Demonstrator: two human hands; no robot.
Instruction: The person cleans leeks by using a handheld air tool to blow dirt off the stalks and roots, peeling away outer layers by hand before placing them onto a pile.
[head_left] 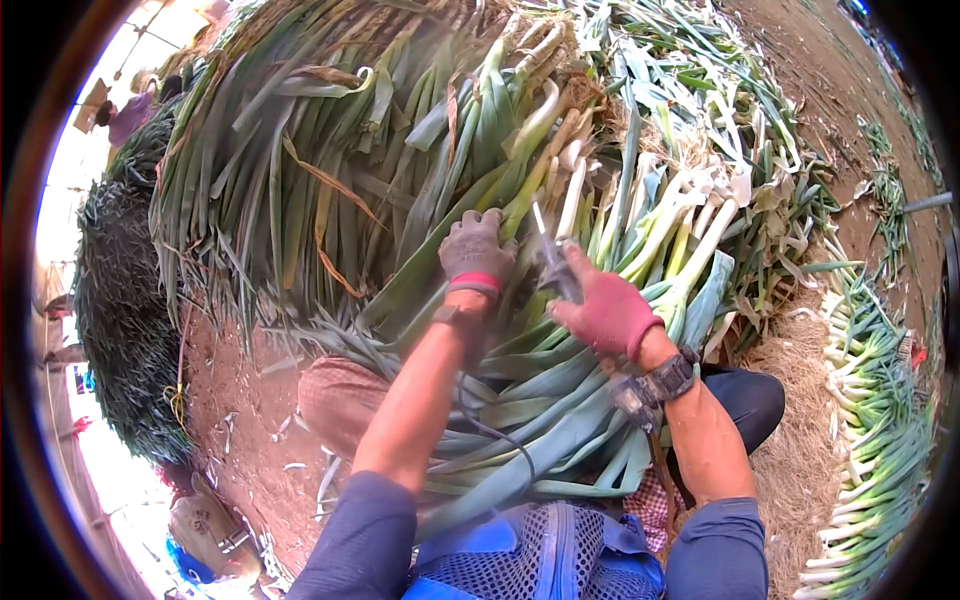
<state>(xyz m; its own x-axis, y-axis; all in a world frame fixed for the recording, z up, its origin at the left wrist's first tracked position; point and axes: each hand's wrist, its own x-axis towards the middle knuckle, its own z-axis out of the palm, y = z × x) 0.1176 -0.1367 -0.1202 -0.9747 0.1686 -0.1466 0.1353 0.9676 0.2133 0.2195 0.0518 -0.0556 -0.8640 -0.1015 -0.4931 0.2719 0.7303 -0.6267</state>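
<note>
My left hand (pixel 478 250), in a grey glove with a red cuff, is closed around a leek (pixel 525 190) at the edge of the big heap. My right hand (pixel 607 308), in a red and grey glove, grips a dark blow gun (pixel 557 268) whose thin pale nozzle points up beside that leek. Blur softens the tool's outline. Across my lap lie several leeks (pixel 690 262), white ends away from me, long green leaves (pixel 560 440) toward my body. Part of my right fingers is hidden behind the tool.
A tall heap of untrimmed leeks (pixel 330 170) fills the upper left. Peeled leaves (pixel 690 90) lie at the upper right. A long row of pale-stemmed leeks (pixel 865 420) runs down the right, beside dry root waste (pixel 785 400). A dark bundle (pixel 130 290) stands far left.
</note>
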